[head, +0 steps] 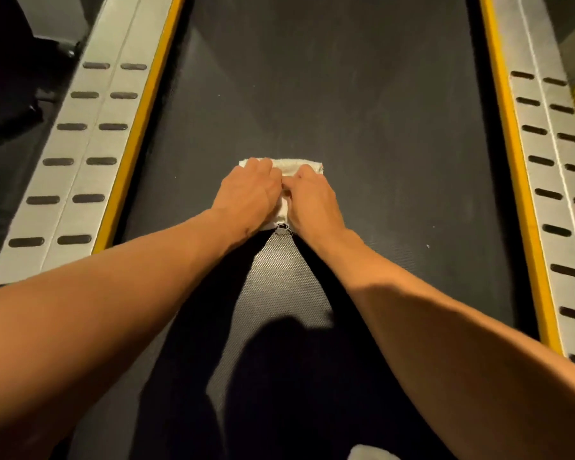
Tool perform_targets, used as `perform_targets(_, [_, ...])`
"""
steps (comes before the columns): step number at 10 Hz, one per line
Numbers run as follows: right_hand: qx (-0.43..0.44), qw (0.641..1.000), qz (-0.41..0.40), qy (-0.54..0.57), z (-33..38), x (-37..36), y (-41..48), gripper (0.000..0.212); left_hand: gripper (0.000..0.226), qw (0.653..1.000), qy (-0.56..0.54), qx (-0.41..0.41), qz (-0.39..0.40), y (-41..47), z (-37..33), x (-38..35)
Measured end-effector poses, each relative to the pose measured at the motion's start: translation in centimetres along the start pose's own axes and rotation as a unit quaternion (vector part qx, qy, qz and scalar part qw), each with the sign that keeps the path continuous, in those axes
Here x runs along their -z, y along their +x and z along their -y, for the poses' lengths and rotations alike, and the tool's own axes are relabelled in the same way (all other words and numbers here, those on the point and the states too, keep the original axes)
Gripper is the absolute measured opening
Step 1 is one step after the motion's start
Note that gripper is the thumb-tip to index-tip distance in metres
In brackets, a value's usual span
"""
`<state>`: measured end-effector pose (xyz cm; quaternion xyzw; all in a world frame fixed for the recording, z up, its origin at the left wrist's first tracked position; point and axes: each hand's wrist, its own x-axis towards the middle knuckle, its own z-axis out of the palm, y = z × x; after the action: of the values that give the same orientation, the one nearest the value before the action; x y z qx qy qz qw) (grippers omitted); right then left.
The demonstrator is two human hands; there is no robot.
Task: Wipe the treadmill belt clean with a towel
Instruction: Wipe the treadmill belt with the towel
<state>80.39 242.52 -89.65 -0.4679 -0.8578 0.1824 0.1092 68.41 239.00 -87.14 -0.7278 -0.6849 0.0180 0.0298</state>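
Both hands are down on the folded white towel [287,166], mid-belt. The left hand [251,190] takes its nine o'clock half and the right hand [312,197] the three o'clock half. Fingers curl into the cloth, likely to keep it bunched under pressure. Ahead, the treadmill belt [379,127] runs toward twelve.

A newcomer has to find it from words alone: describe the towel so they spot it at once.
Start at the dark treadmill belt running between two yellow-edged grey side rails. Near its middle, the left hand and the right hand hold a small folded towel down against the belt. It is the only white, soft cloth there, bright against the dark belt and the bare arms.
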Motion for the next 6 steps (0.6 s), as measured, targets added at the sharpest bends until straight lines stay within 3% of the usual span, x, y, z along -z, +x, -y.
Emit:
perform_targets(1, [-0.011, 1.0, -0.001, -0.019, -1.5, 0.8, -1.9, 0.025, 0.028, 0.999, 0.015, -0.047, 0.014, 0.7, -2.1, -0.2])
perform_targets(2, [0.008, 1.0, -0.015, -0.011, -3.5, 1.5, -4.2, 0.031, 0.03, 0.992, 0.024, -0.115, -0.037, -0.1, -2.6, -1.4])
perform_targets(4, [-0.077, 0.996, -0.033, 0.018, -4.7, 1.8, -1.2, 0.025, 0.025, 0.997, -0.006, -0.069, -0.026, 3.8, -3.7, -1.1])
perform_targets(5, [-0.038, 0.997, -0.062, -0.02, -5.1, 1.2, -4.4, 0.026, 0.02, 0.985, 0.039, -0.155, -0.067, 1.7, -4.0, -2.1])
perform_targets(6, [-0.035, 0.997, -0.067, 0.008, -6.0, 1.2, -5.6, 0.027, 0.014, 0.977, 0.036, -0.19, -0.085, -0.7, -3.8, -3.3])
